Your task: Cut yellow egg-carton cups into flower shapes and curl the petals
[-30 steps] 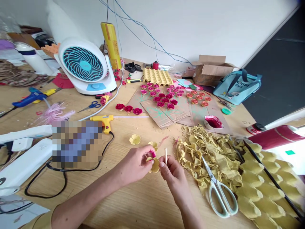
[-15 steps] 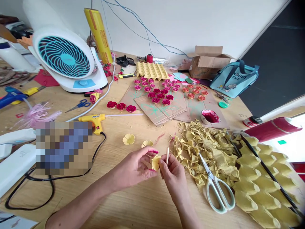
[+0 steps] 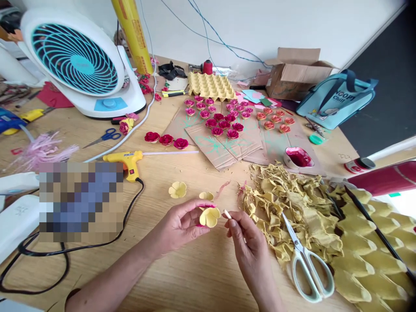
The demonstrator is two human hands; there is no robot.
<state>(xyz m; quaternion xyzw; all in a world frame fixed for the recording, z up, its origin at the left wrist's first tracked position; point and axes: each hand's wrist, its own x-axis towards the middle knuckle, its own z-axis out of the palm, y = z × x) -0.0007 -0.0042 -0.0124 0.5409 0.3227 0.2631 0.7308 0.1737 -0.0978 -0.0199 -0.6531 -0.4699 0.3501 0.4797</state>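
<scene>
So the whole thing came down to the little gap between the 2 hands, tbh. The left hand (image 3: 182,225) was pinching a yellow blossom (image 3: 209,217), with the fingers curved over the far side and the thumb underneath, pink showing at the tips, and the cup's open face tipped partly up toward the camera. The right hand (image 3: 250,245) was closed in a pinch on a pale stick (image 3: 228,215), and only a short bit poked out past the fingers. The blossom sat to the left of the right hand and a touch farther from the person, and that visible bit of stick slanted up-left, so its long axis ran roughly at the blossom's right edge. Tip and petal looked just apart, not touching, though depth is hard to judge from 1 camera. Left hand was obviously the nearer of the 2 since it was the hand gripping the blossom, but the stick's end was right beside it too. Another 2 blossoms were on the table (image 3: 169,281): a flat-looking open flower (image 3: 177,190) up and left of the left hand, and a half-hidden cup (image 3: 206,196) just behind its fingers. Over to the right of the right hand, white-handled scissors (image 3: 298,247) lay with their blades over a heap of yellow scraps (image 3: 292,208).
</scene>
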